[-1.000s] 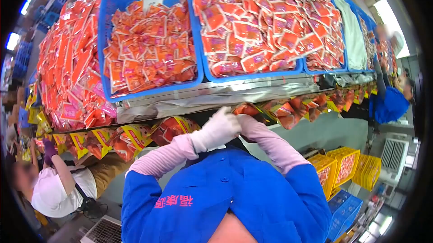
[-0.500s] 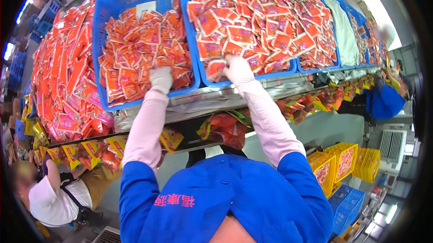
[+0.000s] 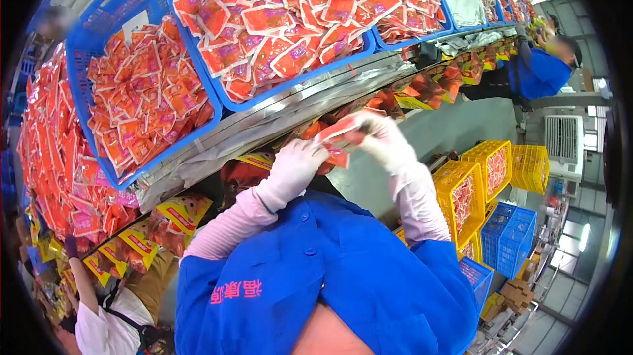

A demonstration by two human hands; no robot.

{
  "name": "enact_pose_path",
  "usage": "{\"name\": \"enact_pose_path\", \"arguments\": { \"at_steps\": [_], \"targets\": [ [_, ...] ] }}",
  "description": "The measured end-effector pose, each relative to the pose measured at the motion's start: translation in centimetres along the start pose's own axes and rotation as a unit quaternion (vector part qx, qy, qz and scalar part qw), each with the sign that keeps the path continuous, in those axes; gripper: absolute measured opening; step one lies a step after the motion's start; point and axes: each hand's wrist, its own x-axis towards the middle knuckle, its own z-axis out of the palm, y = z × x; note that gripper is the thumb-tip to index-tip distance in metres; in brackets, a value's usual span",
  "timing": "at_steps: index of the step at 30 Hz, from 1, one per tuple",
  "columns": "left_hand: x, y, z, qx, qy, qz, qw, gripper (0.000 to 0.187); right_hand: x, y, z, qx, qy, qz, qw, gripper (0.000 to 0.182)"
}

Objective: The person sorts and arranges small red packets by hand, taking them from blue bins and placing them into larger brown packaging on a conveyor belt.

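Both hands wear white gloves and are close together over the near edge of the line. My right hand [image 3: 379, 136] is closed on a red packet [image 3: 337, 129] with a pale border. Beside it, my left hand [image 3: 297, 164] has its fingers pressed together at a second red packet [image 3: 338, 158], which hangs just below the first. Beyond my hands stand a large blue crate [image 3: 300, 85] heaped with small red packets and a smaller blue crate [image 3: 84, 85] part filled with orange-red packets.
Yellow-and-red bags [image 3: 181, 216] hang along the line's near edge. A large heap of red packets [image 3: 49, 150] lies at the left. Yellow crates [image 3: 455, 180] and a blue crate [image 3: 508, 236] stand at the right. One person [image 3: 119, 319] is lower left, another [image 3: 541, 71] upper right.
Both hands have left the crates and come together nearer my body, now with red packets between them. The view has turned, and the crates appear shifted left.
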Motion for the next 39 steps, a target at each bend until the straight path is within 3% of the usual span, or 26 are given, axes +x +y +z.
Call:
{"name": "enact_pose_path", "arguments": {
  "at_steps": [2, 3, 4, 5, 7, 8, 9, 11, 13, 15, 17, 18, 19, 20, 21, 22, 23, 24, 25, 27, 29, 31, 32, 33, 35, 39],
  "targets": [
    [-1.5, -0.9, -0.4, 0.1, -0.114, -0.074, 0.986, 0.037, 0.7, 1.8, 2.3, -0.237, -0.057, 0.01, 0.97, 0.014],
    [-3.2, -1.8, -0.7, 0.078, -0.066, -0.029, 0.994, 0.048, 1.0, 2.3, 3.5, -0.393, -0.087, 0.016, 0.915, 0.014],
    [-3.7, -2.0, -1.8, 0.111, -0.08, 0.009, 0.991, 0.039, 1.9, 3.9, 5.1, -0.505, -0.1, -0.005, 0.857, 0.017],
    [-4.1, -1.9, -2.8, 0.142, -0.096, 0.046, 0.984, 0.031, 2.5, 4.8, 6.2, -0.606, -0.162, 0.069, 0.776, 0.019],
    [-5.2, -3.0, -2.1, 0.154, -0.111, 0.051, 0.98, 0.02, 4.9, 6.6, 9.9, -0.653, -0.294, 0.111, 0.689, 0.021],
    [-5.6, -3.5, -2.2, 0.167, -0.123, 0.064, 0.976, 0.011, 6.3, 10.0, 12.1, -0.631, -0.298, 0.12, 0.706, 0.022],
    [-5.1, -3.1, -2.5, 0.151, -0.047, 0.098, 0.983, 0.011, 8.1, 18.0, 12.6, -0.557, -0.309, 0.074, 0.767, 0.024],
    [-5.8, -2.7, -1.7, 0.197, -0.024, 0.108, 0.974, 0.009, 8.8, 17.4, 13.5, -0.536, -0.315, 0.062, 0.781, 0.025],
    [-7.0, -2.8, -2.7, 0.178, -0.072, 0.06, 0.98, 0.005, 9.8, 15.9, 13.8, -0.485, -0.322, 0.057, 0.811, 0.026],
    [-7.4, -4.0, -5.5, 0.039, 0.015, 0.018, 0.999, 0.01, 9.7, 11.4, 13.9, -0.465, -0.334, 0.064, 0.818, 0.026],
    [-7.7, -6.6, -10.9, 0.109, 0.146, -0.046, 0.982, 0.013, 9.7, 0.5, 12.6, -0.523, -0.34, 0.073, 0.778, 0.026],
    [-8.7, -9.9, -12.5, 0.13, 0.175, -0.118, 0.969, 0.013, 10.2, -1.5, 10.7, -0.511, -0.23, -0.045, 0.827, 0.026],
    [-9.2, -13.2, -13.4, 0.172, 0.22, -0.197, 0.94, 0.015, 11.6, -2.6, 9.5, -0.521, -0.022, -0.019, 0.853, 0.03],
    [-9.1, -16.6, -14.4, 0.235, 0.213, -0.279, 0.906, 0.018, 14.5, -2.0, 7.3, -0.545, 0.058, -0.013, 0.836, 0.051],
    [-8.8, -19.1, -15.1, 0.278, 0.211, -0.3, 0.888, 0.025, 17.8, -0.7, 5.2, -0.618, 0.104, 0.002, 0.78, 0.067],
    [-8.3, -23.2, -14.2, 0.307, 0.217, -0.318, 0.87, 0.027, 19.8, 0.4, 4.5, -0.705, 0.119, 0.028, 0.698, 0.059],
    [-7.8, -25.2, -13.3, 0.306, 0.22, -0.314, 0.871, 0.027, 21.7, 2.8, 4.7, -0.706, 0.123, 0.028, 0.697, 0.059],
    [-7.2, -26.7, -12.5, 0.327, 0.078, -0.402, 0.852, 0.026, 23.4, 5.5, 4.9, -0.715, 0.154, 0.039, 0.681, 0.059],
    [-6.7, -28.4, -11.5, 0.349, 0.018, -0.43, 0.832, 0.024, 24.8, 6.4, 4.5, -0.724, 0.187, 0.049, 0.662, 0.059],
    [-7.1, -31.6, -9.2, 0.397, -0.032, -0.426, 0.812, 0.024, 23.5, 4.4, 3.7, -0.654, 0.145, 0.073, 0.739, 0.046],
    [-7.0, -27.6, -11.2, 0.344, 0.021, -0.427, 0.836, 0.022, 20.2, 2.3, 1.9, -0.52, 0.197, -0.063, 0.829, 0.036],
    [-8.0, -24.5, -13.5, 0.207, 0.147, -0.388, 0.886, 0.019, 15.9, -1.7, 0.8, -0.346, 0.141, -0.016, 0.927, 0.038],
    [-8.0, -21.4, -14.3, 0.129, 0.19, -0.334, 0.914, 0.016, 13.9, -2.0, -0.1, -0.244, 0.092, -0.06, 0.964, 0.038],
    [-7.9, -17.8, -15.2, 0.052, 0.231, -0.277, 0.931, 0.014, 11.7, -2.3, -0.6, -0.135, 0.042, -0.108, 0.984, 0.038],
    [-5.7, -8.0, -15.3, -0.126, 0.23, -0.208, 0.942, 0.01, 6.6, -5.2, 0.6, 0.028, -0.031, 0.009, 0.999, 0.037],
    [-3.9, -1.4, -6.8, -0.009, 0.135, 0.073, 0.988, 0.013, 2.3, -4.6, 2.3, 0.064, -0.137, 0.047, 0.987, 0.037]
  ]
}}
